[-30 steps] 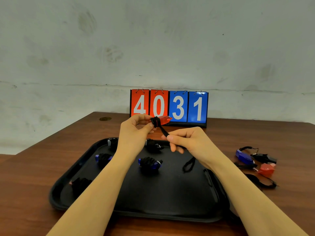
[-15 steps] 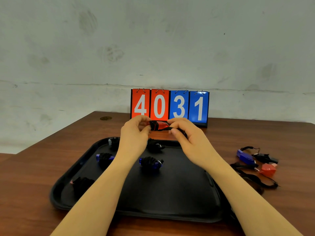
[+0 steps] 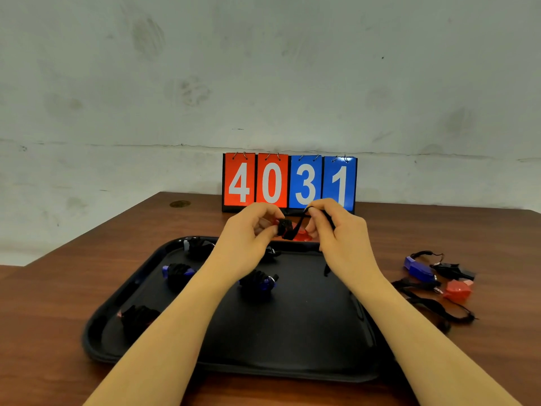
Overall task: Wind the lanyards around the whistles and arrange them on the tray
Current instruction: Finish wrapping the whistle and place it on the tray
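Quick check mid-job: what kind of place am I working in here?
Probably a staged recording or test bench, not a home: a bare wooden table against a stained plain wall, with a flip scoreboard reading 4031 behind the tray.

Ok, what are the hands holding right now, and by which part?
The left hand pinches the red whistle by its lanyard-wrapped end. The right hand pinches the loose black lanyard just above the whistle, stretched taut.

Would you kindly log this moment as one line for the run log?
left hand holds red whistle | right hand pinches black lanyard, winding | tray: wound whistles | table: loose whistles right
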Demonstrator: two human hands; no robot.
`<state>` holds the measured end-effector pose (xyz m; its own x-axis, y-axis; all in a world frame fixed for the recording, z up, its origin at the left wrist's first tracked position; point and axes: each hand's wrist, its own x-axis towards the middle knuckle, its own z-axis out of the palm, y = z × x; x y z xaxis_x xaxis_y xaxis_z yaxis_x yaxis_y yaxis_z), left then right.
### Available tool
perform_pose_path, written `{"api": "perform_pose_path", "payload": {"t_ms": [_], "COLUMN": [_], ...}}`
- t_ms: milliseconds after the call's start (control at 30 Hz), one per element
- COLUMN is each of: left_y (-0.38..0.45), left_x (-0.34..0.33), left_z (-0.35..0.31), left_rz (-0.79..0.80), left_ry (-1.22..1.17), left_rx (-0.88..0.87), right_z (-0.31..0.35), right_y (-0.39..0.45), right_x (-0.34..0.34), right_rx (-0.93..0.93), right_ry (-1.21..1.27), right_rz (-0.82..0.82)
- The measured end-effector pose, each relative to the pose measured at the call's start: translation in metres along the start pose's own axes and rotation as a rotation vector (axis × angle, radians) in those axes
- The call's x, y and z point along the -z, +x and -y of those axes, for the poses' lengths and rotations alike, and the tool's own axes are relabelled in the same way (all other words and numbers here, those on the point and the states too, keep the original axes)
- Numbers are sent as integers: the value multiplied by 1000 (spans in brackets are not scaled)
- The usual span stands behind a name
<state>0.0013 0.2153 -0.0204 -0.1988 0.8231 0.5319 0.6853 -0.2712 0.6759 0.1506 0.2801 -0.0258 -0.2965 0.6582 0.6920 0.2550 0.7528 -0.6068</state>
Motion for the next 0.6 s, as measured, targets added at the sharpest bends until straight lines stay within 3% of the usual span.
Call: {"api": "perform_pose_path", "payload": {"t_ms": [200,367,600], "left_y": [-4,-5,-4], "left_x": [5,8,7], "left_z": [-7,-9,-11], "left_rz": [135,148,104], "left_ry": [-137,-291,-546], "left_rx": [6,9,75], "right_z": [-2,1,0], "right_y": [4,8,8], "right_x": [3,11,9], "right_rx": [-234,-487,-501], "right_ry": [216,521,554], "right_rz": [3,61,174]}}
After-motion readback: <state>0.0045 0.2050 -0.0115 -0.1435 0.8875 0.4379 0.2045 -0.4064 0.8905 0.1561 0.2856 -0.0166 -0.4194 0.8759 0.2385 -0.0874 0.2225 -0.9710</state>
